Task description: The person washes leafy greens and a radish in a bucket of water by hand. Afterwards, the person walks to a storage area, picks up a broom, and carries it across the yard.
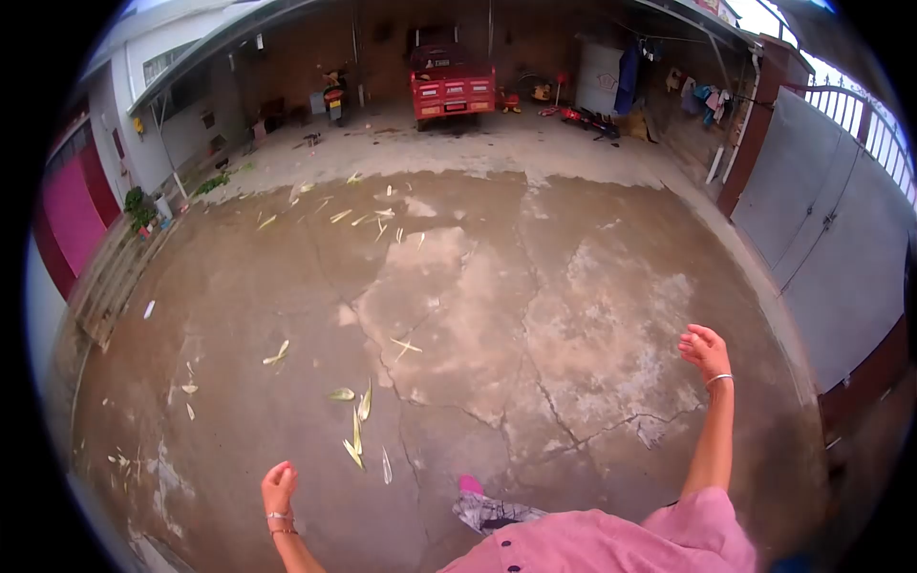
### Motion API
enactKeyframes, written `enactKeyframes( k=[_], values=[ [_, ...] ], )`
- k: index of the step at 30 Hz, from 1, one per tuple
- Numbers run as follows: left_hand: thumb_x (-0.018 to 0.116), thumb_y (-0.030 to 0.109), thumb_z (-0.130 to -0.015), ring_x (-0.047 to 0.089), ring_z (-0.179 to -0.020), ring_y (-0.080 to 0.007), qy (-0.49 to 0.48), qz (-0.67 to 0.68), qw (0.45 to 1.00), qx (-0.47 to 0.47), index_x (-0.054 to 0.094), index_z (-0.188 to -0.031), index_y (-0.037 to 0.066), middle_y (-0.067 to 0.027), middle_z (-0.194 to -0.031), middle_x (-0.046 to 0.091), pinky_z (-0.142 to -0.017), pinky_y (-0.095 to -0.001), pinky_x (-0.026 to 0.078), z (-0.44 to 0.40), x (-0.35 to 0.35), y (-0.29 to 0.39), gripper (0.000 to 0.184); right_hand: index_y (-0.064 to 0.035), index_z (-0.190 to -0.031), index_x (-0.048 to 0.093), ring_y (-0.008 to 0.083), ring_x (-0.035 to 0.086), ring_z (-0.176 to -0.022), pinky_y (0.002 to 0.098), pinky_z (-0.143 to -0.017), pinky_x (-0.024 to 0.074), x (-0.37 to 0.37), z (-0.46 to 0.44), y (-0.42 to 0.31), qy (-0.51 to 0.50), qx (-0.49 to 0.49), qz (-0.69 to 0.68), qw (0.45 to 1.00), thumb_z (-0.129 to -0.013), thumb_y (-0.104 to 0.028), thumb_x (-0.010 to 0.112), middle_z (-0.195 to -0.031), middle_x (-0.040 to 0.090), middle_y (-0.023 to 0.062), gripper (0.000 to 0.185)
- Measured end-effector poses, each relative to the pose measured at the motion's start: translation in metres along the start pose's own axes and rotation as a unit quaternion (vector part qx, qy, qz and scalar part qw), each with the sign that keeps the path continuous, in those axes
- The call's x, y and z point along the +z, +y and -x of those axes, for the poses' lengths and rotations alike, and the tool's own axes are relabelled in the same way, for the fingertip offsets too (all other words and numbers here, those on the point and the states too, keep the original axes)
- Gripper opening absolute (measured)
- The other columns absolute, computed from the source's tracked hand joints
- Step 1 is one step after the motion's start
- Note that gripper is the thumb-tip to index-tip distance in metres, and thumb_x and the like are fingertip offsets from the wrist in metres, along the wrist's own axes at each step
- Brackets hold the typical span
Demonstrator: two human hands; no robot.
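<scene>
My left hand [278,490] hangs over the wet concrete at the lower left, its fingers curled together and nothing seen in them. Bracelets circle that wrist. Out to the right, my right hand [706,351] is raised with loosely curled fingers, also showing nothing held; a bangle [718,378] sits on the wrist. Neither hand touches any object. Nearest the left hand lie pale green leaf pieces like corn husks [364,401] on the ground. Another crossed pair of husk strips [405,346] lies farther ahead. A pink shoe tip [470,484] shows below my shirt.
Cracked, wet concrete [611,315] spreads ahead, with more scattered husks [341,217] farther off. A red truck [453,84] stands under the roof at the back, near a parked motorcycle [333,100]. Grey metal gates [812,220] line the right; steps [119,272] edge the left.
</scene>
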State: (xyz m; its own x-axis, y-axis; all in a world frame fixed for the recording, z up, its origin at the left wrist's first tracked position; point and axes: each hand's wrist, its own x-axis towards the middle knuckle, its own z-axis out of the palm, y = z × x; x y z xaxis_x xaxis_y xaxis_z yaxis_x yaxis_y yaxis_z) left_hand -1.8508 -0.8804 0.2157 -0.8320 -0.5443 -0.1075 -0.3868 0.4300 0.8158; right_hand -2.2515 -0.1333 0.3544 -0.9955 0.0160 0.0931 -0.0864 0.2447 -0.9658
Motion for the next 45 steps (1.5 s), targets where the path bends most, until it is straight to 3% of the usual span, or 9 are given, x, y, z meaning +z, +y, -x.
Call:
enactKeyframes(
  k=[2, 4, 6, 9, 11, 18, 23, 32, 45],
  values=[
    [0.053, 0.022, -0.086, 0.059, -0.075, -0.0149, 0.257, 0.496, 0.825, -0.087, 0.048, -0.112, 0.007, -0.0045, -0.089, 0.06, -0.066, -0.0287, 0.049, -0.028, -0.004, 0.067, 0.03, -0.0014, -0.103, 0.055, 0.0169, 0.063, -0.071, 0.0272, -0.065, 0.0515, 0.042, -0.045, -0.001, 0.078, 0.032, -0.284, 0.955, -0.082, -0.009, 0.053, -0.083, 0.063, 0.0085, 0.022],
    [0.053, 0.022, -0.086, 0.059, -0.075, -0.015, 0.217, 0.393, 0.879, -0.161, 0.049, -0.11, 0.008, -0.0046, -0.09, 0.059, -0.064, -0.0282, 0.049, -0.07, -0.027, 0.05, 0.028, -0.0018, -0.105, 0.054, 0.0162, 0.062, -0.072, 0.0275, -0.065, 0.051, 0.087, -0.109, 0.029, 0.031, 0.092, -0.045, 0.994, -0.084, -0.01, 0.053, -0.085, 0.063, 0.0083, 0.023],
    [0.053, 0.022, -0.086, 0.059, -0.074, -0.0151, 0.181, 0.309, 0.907, -0.22, 0.05, -0.109, 0.008, -0.0046, -0.091, 0.059, -0.062, -0.0276, 0.049, -0.11, -0.037, 0.019, 0.027, -0.0016, -0.107, 0.054, 0.0159, 0.062, -0.075, 0.0265, -0.066, 0.0498, 0.14, -0.169, 0.074, -0.079, -0.062, 0.168, 0.981, -0.084, -0.012, 0.053, -0.087, 0.063, 0.0089, 0.025],
    [0.054, 0.024, -0.086, 0.059, -0.075, -0.0155, 0.11, 0.113, 0.964, -0.214, 0.051, -0.109, 0.009, -0.005, -0.095, 0.059, -0.062, -0.0279, 0.048, -0.15, -0.046, -0.009, 0.027, -0.0002, -0.11, 0.052, 0.0156, 0.061, -0.08, 0.0269, -0.071, 0.049, 0.243, -0.207, -0.004, -0.163, 0.08, 0.027, 0.983, -0.085, -0.014, 0.054, -0.094, 0.062, 0.0095, 0.029],
    [0.053, 0.025, -0.086, 0.059, -0.077, -0.0173, 0.197, 0.375, 0.875, -0.232, 0.051, -0.109, 0.009, -0.0056, -0.096, 0.059, -0.065, -0.0311, 0.048, -0.172, -0.036, 0.0, 0.028, -0.0011, -0.112, 0.052, 0.0161, 0.061, -0.084, 0.0271, -0.072, 0.0487, 0.288, -0.243, -0.008, -0.252, 0.075, -0.004, 0.965, -0.086, -0.014, 0.053, -0.1, 0.061, 0.0103, 0.03],
    [0.051, 0.022, -0.085, 0.056, -0.089, -0.0227, 0.277, 0.383, 0.807, -0.354, 0.048, -0.113, 0.007, -0.0097, -0.102, 0.057, -0.074, -0.0361, 0.047, -0.329, -0.022, -0.071, 0.032, -0.002, -0.114, 0.051, 0.0167, 0.061, -0.085, 0.0281, -0.072, 0.0493, 0.397, -0.373, 0.015, -0.249, 0.104, 0.037, 0.962, -0.086, -0.017, 0.055, -0.102, 0.06, 0.0095, 0.033],
    [0.053, 0.019, -0.084, 0.057, -0.091, -0.0233, 0.259, 0.39, 0.821, -0.326, 0.049, -0.106, 0.007, -0.0108, -0.101, 0.058, -0.074, -0.0364, 0.047, -0.54, -0.01, -0.053, 0.026, -0.0035, -0.112, 0.052, 0.0164, 0.062, -0.078, 0.0286, -0.064, 0.0505, 0.392, -0.451, 0.037, -0.151, 0.203, 0.062, 0.966, -0.084, -0.018, 0.058, -0.098, 0.061, 0.0085, 0.032],
    [0.055, 0.017, -0.082, 0.058, -0.081, -0.0167, -0.042, 0.332, 0.92, -0.205, 0.054, -0.098, 0.007, -0.006, -0.09, 0.06, -0.07, -0.0304, 0.049, -0.936, 0.176, 0.189, 0.018, -0.004, -0.108, 0.053, 0.0158, 0.062, -0.071, 0.0278, -0.059, 0.0499, 0.294, -0.487, 0.088, 0.108, 0.309, 0.052, 0.943, -0.082, -0.015, 0.057, -0.089, 0.062, 0.006, 0.029],
    [0.057, 0.023, -0.082, 0.056, -0.081, -0.011, -0.18, 0.115, 0.968, -0.133, 0.056, -0.097, 0.008, -0.0012, -0.09, 0.059, -0.071, -0.0263, 0.047, -1.2, 0.394, 0.42, 0.021, -0.0116, -0.11, 0.051, 0.017, 0.059, -0.069, 0.03, -0.054, 0.0473, 0.252, -0.807, 0.27, 0.104, 0.407, -0.028, 0.907, -0.084, -0.02, 0.054, -0.09, 0.06, 0.0043, 0.027]
  ],
)
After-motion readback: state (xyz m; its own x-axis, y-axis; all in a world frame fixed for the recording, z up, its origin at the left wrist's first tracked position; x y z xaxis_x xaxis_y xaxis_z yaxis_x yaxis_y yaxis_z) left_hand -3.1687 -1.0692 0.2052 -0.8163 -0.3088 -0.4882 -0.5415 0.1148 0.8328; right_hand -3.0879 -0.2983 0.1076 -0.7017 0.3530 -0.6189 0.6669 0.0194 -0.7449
